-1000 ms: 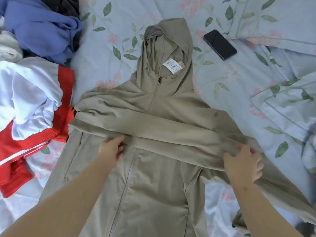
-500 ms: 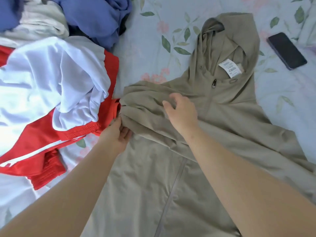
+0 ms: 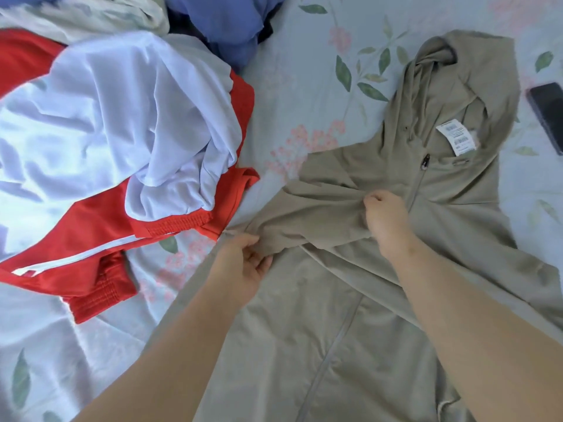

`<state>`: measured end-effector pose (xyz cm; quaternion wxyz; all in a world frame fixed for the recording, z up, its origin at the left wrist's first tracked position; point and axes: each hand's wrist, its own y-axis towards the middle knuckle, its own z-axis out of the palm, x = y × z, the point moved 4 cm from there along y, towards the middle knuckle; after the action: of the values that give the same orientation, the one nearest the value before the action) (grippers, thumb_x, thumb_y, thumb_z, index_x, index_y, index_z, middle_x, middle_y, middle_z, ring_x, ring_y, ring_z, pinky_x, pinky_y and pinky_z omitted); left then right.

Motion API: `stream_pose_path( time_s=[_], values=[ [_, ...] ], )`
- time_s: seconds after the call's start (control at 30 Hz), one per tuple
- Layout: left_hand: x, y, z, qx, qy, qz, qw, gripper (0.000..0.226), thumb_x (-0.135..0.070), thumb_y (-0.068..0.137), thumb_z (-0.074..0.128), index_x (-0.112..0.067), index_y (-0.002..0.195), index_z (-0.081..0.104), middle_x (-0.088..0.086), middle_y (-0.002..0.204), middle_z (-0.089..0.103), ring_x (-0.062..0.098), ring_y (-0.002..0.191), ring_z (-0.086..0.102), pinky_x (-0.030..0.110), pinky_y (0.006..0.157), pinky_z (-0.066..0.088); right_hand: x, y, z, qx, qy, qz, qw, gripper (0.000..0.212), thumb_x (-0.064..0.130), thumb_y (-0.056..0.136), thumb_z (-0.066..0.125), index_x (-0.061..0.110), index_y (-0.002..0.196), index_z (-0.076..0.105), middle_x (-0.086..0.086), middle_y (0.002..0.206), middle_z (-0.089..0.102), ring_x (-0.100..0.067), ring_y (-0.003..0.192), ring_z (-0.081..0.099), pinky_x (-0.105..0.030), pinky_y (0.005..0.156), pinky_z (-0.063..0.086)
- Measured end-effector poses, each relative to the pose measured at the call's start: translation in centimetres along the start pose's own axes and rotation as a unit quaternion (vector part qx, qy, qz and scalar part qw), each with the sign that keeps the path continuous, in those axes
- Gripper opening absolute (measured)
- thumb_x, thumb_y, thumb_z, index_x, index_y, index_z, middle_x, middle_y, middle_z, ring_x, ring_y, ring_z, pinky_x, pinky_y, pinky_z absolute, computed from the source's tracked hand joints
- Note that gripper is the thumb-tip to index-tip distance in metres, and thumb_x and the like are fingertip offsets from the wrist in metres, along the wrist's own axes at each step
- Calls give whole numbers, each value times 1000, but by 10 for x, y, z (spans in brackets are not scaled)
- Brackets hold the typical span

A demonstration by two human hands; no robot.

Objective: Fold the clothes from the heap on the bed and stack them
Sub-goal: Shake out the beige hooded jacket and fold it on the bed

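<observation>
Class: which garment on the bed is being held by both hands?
The beige hooded zip jacket; the red-and-white jersey, blue garment and cream garment lie bunched up, unheld.

Soft, cool daylight fills the scene brightly and evenly; its source cannot be told. The white garment [image 3: 106, 117] at far left glares, almost blown out, its folds tinted pale blue. Shadows are faint and soft-edged, gathering only in the creases of the khaki jacket [image 3: 335, 330] and inside its hood [image 3: 438, 53]. The whole frame is slightly smeared: the label [image 3: 457, 138] has unreadable print and the phone [image 3: 548, 114] at the right edge blurs. Wide-angle distortion stretches the bed sheet [image 3: 304, 86] toward the corners.
</observation>
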<state>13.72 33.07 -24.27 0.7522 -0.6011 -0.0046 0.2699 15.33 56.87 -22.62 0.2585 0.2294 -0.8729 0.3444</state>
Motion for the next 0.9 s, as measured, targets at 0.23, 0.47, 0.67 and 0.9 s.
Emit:
stream_pose_path(
  time_s=[0.23,0.47,0.67,0.9],
  values=[
    [2,0,17,51,185,86,978,14,-7,91,58,-14,102,63,2,103,68,16,93,64,29,78,54,66,-3,25,-3,-124,-208,970,63,58,77,61,25,126,42,0,119,52,-20,106,50,-39,89,44],
    [-14,-1,-9,99,163,151,970,25,-1,95,47,-21,106,57,-4,103,68,8,87,67,19,67,55,94,29,9,-6,163,-120,979,16,13,88,61,20,74,57,7,79,55,-10,77,51,-19,69,41],
    [-11,9,-4,56,96,150,982,31,-2,99,39,-27,109,54,-6,112,64,11,95,65,23,71,53,53,26,9,29,220,-56,973,34,22,97,43,21,132,44,3,114,55,-13,100,56,-25,95,44],
    [-7,8,22,16,182,185,966,22,1,88,60,-18,99,61,3,106,67,17,98,66,35,88,54,16,22,6,25,11,-126,992,19,19,87,64,20,71,52,8,68,50,-18,74,49,-26,64,36]
  ],
)
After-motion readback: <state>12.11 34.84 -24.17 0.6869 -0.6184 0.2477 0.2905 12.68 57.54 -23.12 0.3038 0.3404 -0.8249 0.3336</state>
